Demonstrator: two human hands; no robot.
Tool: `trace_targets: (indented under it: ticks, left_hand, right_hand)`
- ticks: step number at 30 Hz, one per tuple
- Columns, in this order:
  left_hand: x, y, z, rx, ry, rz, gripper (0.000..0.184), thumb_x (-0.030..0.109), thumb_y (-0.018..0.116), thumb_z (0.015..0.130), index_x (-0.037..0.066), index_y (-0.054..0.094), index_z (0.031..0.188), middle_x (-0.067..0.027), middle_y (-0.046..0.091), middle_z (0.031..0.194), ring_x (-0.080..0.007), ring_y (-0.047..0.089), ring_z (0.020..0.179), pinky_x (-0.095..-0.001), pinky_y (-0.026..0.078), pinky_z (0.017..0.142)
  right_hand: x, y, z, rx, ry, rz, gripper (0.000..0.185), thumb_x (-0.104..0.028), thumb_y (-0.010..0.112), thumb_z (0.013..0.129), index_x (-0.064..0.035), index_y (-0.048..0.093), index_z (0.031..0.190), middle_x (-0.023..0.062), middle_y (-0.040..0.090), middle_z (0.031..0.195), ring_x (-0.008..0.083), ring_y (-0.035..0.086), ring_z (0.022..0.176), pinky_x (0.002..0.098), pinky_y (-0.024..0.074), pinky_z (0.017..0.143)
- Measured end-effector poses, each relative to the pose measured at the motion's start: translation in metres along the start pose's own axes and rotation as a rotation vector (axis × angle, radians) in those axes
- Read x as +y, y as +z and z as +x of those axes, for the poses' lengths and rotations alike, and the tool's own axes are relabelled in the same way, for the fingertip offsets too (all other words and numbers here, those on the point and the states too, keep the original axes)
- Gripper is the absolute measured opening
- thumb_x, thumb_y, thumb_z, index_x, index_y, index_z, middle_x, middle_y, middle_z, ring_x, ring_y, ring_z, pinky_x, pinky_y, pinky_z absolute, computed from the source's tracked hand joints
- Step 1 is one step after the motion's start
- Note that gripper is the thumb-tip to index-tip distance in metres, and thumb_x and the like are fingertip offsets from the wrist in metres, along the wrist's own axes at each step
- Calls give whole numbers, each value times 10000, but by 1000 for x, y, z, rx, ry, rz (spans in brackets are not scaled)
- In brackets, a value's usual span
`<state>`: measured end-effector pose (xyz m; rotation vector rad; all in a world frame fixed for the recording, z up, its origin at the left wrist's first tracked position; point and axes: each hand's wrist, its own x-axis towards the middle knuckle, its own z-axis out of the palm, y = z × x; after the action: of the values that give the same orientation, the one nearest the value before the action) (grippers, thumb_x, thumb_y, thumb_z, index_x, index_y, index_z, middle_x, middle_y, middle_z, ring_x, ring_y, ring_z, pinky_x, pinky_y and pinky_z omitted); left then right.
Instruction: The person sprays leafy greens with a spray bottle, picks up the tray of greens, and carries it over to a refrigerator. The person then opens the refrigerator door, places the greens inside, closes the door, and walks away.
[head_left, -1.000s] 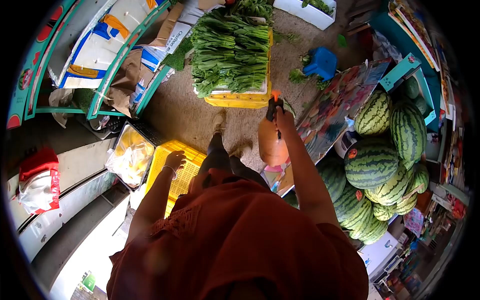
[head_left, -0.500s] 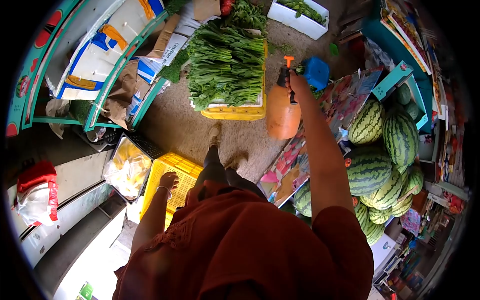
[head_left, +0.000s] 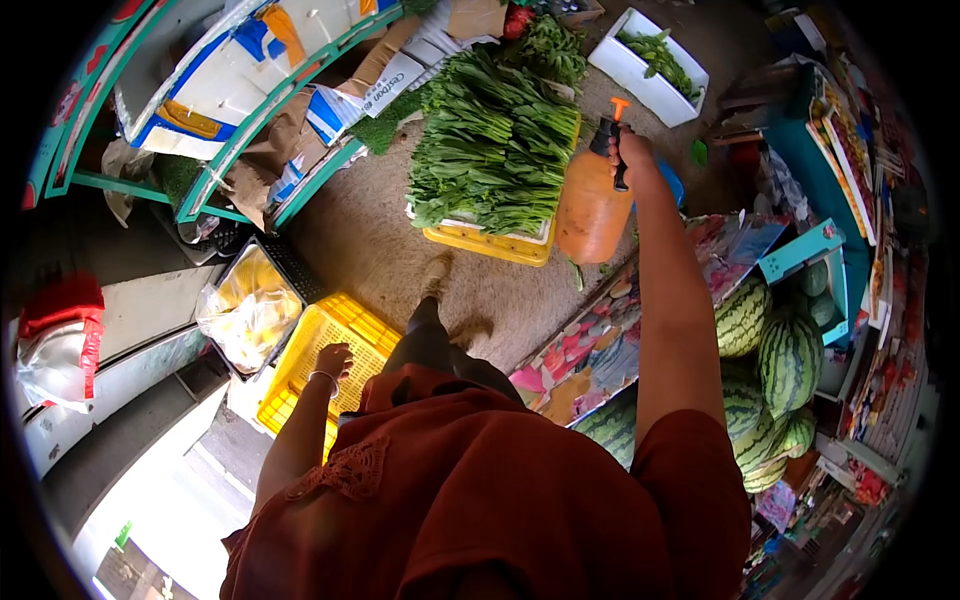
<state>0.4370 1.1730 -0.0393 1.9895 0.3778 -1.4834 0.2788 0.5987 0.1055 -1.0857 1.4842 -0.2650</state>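
Observation:
An orange spray bottle [head_left: 592, 210] with a black pump head and orange knob hangs from my right hand [head_left: 630, 150], whose fingers wrap round its black handle. Just left of the bottle, bundles of leafy greens [head_left: 490, 150] lie piled in a white tray on a yellow crate [head_left: 490, 247]. My left hand [head_left: 335, 360], with a bracelet at the wrist, hangs over an empty yellow basket [head_left: 350, 325]. Its fingers are apart and hold nothing.
Watermelons [head_left: 790, 360] are heaped at the right behind a patterned board [head_left: 600, 350]. A white foam box [head_left: 615, 72] with greens stands at the top. A black crate [head_left: 290, 270] with bagged yellow produce is at the left. A blue stool [head_left: 672, 184] is partly hidden behind my right arm.
The spray bottle, in my right hand, has risen from low near the board to beside the greens. My view has shifted and turned a little. My left hand stays over the yellow basket.

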Motion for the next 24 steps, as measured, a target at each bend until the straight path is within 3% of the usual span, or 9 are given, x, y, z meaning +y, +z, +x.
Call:
trace_targets:
  ticks: [3,4,9,12,16,19,24]
  left_hand:
    - [6,-4,6,38,4,-16,259,176,498,746,125,501,1000,-13,558,758,-127,535,627,-286,435,537]
    - [12,-4,4,47,-13,-119,240,121,518,726,92,516,964,-10,522,718,-96,480,549,-232,387,453]
    - [33,-10,9,53,13,-198,241,119,512,732,89,515,971,-14,526,726,-102,488,560,-233,395,458]
    - [37,-12,19,49,23,-145,271,169,501,738,108,499,1001,-14,554,771,-114,517,603,-279,434,522]
    - [34,-12,28,66,16,-174,265,174,501,739,108,501,996,1,543,739,-111,515,600,-276,425,521]
    - [33,-13,27,1,1,-299,265,190,505,739,108,504,991,1,544,743,-111,516,601,-276,424,521]
    - [23,-15,25,72,-43,-292,271,199,499,745,106,505,999,-14,560,776,-128,531,619,-273,428,527]
  right_hand:
    - [-20,30,8,-41,-10,-68,320,-325,346,856,-83,418,658,-4,378,470,106,323,360,290,308,376]
    - [-25,40,10,-58,-18,-96,325,-325,344,857,-76,418,662,-4,378,470,106,322,358,289,308,374]
    - [-52,93,26,-154,-43,-188,325,-325,345,858,-66,422,678,-4,377,468,106,324,356,289,311,368]
    - [-64,123,29,-170,-78,-223,321,-336,357,853,-73,423,680,-3,379,471,107,328,357,286,311,369]
    - [-74,164,45,-197,-70,-197,344,-326,387,840,-74,419,608,8,391,452,122,353,332,292,315,343]
    - [-74,193,50,-218,-53,-226,345,-325,387,841,-73,412,606,8,391,449,124,344,324,288,312,337]
    - [-46,226,50,-286,-19,-256,359,-329,384,842,-71,410,593,7,388,435,127,334,308,285,303,319]
